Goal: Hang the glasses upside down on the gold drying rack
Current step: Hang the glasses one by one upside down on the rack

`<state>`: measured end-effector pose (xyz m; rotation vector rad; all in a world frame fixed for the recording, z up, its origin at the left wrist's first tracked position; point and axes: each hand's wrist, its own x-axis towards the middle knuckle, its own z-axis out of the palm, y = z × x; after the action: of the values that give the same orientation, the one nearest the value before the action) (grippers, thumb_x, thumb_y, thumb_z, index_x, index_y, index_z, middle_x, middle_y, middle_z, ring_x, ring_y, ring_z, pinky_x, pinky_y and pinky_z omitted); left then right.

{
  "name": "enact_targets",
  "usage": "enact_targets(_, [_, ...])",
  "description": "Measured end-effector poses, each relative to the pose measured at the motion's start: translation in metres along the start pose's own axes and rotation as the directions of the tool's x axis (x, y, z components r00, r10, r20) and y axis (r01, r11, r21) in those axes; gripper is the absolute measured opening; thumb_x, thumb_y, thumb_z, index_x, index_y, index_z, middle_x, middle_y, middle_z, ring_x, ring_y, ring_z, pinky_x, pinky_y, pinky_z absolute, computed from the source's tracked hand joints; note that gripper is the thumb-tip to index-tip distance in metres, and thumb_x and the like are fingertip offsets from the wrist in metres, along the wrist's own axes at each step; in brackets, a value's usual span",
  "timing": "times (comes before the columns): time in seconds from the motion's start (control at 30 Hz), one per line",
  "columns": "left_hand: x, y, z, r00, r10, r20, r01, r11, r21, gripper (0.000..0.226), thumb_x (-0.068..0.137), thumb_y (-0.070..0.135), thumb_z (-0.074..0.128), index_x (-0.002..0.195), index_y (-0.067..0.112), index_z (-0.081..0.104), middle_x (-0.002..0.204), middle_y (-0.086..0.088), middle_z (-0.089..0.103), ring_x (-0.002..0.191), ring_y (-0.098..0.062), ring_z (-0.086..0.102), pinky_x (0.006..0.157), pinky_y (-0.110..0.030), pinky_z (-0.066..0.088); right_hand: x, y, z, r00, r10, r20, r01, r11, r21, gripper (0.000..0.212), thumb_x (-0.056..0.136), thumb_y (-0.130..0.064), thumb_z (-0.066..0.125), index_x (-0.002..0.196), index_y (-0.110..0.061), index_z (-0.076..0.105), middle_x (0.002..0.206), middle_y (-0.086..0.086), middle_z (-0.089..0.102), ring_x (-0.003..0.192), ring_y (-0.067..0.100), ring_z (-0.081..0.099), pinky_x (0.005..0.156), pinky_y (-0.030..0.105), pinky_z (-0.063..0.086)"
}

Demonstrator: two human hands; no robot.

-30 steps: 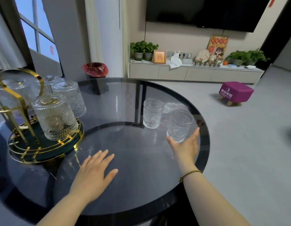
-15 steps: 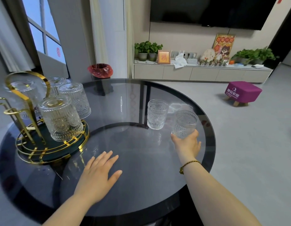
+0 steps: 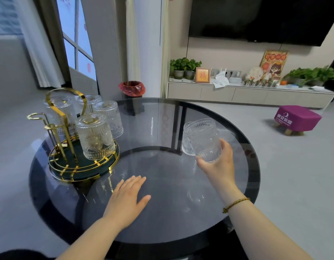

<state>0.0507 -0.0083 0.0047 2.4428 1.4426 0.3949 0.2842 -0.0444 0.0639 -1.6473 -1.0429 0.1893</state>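
My right hand (image 3: pixel 217 166) grips a clear ribbed glass (image 3: pixel 204 138) by its base, lifted off the table and tilted mouth-left. Right behind it a second upright glass (image 3: pixel 186 142) stands on the round dark glass table (image 3: pixel 162 231), mostly hidden by the held one. The gold drying rack (image 3: pixel 68 147) with a dark green tray sits at the table's left; several glasses hang on it upside down, the nearest one (image 3: pixel 94 136) in front. A free gold peg (image 3: pixel 36 116) sticks out on the rack's left. My left hand (image 3: pixel 127 199) lies flat on the table, fingers spread.
The table edge curves close on the right and near side. A red-lined bin (image 3: pixel 132 88) stands behind the table, a purple stool (image 3: pixel 297 118) on the floor at right, and a low cabinet (image 3: pixel 246 94) with plants along the far wall.
My right hand closed on the nearer glass, lifted it off the table and tilted it leftward in front of the other glass. My left hand stayed flat on the table.
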Motion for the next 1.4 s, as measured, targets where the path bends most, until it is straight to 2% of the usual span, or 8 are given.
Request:
enact_targets(0.3, [-0.028,-0.041,-0.034,0.973,-0.101,-0.209,0.065,0.982,-0.175,0.043,0.089,0.032,0.05,0.13,0.023,0.041,0.139,0.004,0.042,0.132,-0.012,0.031,0.113,-0.03,0.014,-0.007,-0.062,0.006,0.958,-0.198,0.206,0.188,0.98,0.069,0.063,0.062,-0.015,0.076,0.114,-0.024,0.042,0.103,-0.016,0.041,0.086,-0.005,0.043,0.069,-0.009,0.027])
enact_targets(0.4, [-0.039,-0.068,-0.051,0.933,-0.211,-0.292,0.146,0.962,-0.229,0.038,0.087,0.024,0.055,0.124,0.016,0.049,0.133,-0.002,0.05,0.126,-0.018,0.04,0.109,-0.036,0.025,-0.007,-0.087,0.015,0.933,-0.202,0.299,0.181,0.979,0.096,0.063,0.063,-0.015,0.075,0.114,-0.025,0.04,0.112,-0.009,0.039,0.095,0.005,0.046,0.078,0.007,0.037])
enact_targets(0.6, [-0.04,-0.112,-0.069,0.84,-0.434,-0.325,0.273,0.857,-0.438,0.048,0.087,0.007,0.051,0.133,0.008,0.035,0.144,-0.012,0.036,0.132,-0.027,0.032,0.111,-0.04,0.024,-0.004,-0.146,0.042,0.845,-0.342,0.411,0.321,0.939,0.123,0.061,0.061,-0.018,0.076,0.107,-0.03,0.036,0.105,-0.009,0.046,0.096,0.007,0.048,0.081,0.011,0.038])
enact_targets(0.73, [-0.036,-0.136,-0.074,0.835,-0.461,-0.299,0.309,0.844,-0.44,0.051,0.089,0.008,0.048,0.136,0.011,0.028,0.148,-0.01,0.028,0.135,-0.028,0.026,0.112,-0.042,0.022,-0.003,-0.187,0.066,0.765,-0.389,0.512,0.376,0.917,0.134,0.066,0.056,-0.032,0.073,0.109,-0.032,0.033,0.112,-0.005,0.049,0.105,0.016,0.051,0.092,0.03,0.042])
enact_targets(0.93, [-0.026,-0.161,-0.085,0.891,-0.402,-0.213,0.315,0.883,-0.348,0.065,0.087,0.005,0.043,0.141,0.023,0.01,0.153,0.0,0.012,0.14,-0.019,0.013,0.116,-0.038,0.009,-0.001,-0.237,0.109,0.638,-0.492,0.593,0.532,0.838,0.122,0.07,0.055,-0.037,0.071,0.114,-0.029,0.034,0.1,-0.019,0.046,0.094,-0.003,0.048,0.081,0.007,0.038])
enact_targets(1.1, [-0.024,-0.173,-0.082,0.906,-0.359,-0.226,0.292,0.914,-0.281,0.064,0.089,0.011,0.037,0.141,0.027,0.003,0.154,0.004,0.006,0.14,-0.012,0.009,0.114,-0.03,-0.002,0.001,-0.259,0.142,0.541,-0.478,0.692,0.575,0.81,0.11,0.075,0.057,-0.035,0.072,0.121,-0.02,0.035,0.103,-0.016,0.043,0.104,0.006,0.043,0.085,0.018,0.035])
enact_targets(1.3, [-0.023,-0.178,-0.077,0.901,-0.348,-0.26,0.278,0.922,-0.27,0.059,0.091,0.015,0.033,0.14,0.029,0.003,0.154,0.005,0.001,0.14,-0.013,0.007,0.112,-0.027,-0.004,0.0,-0.262,0.169,0.502,-0.417,0.757,0.609,0.793,0.033,0.072,0.06,-0.037,0.071,0.121,-0.024,0.036,0.108,-0.01,0.042,0.098,0.006,0.043,0.066,0.0,0.033])
enact_targets(1.4, [-0.023,-0.179,-0.076,0.902,-0.339,-0.267,0.267,0.924,-0.272,0.059,0.09,0.014,0.033,0.141,0.028,0.005,0.154,0.005,0.003,0.14,-0.011,0.008,0.112,-0.026,-0.005,-0.003,-0.263,0.181,0.475,-0.401,0.783,0.631,0.776,0.014,0.072,0.061,-0.035,0.073,0.122,-0.02,0.037,0.108,-0.01,0.042,0.099,0.006,0.043,0.072,0.004,0.035])
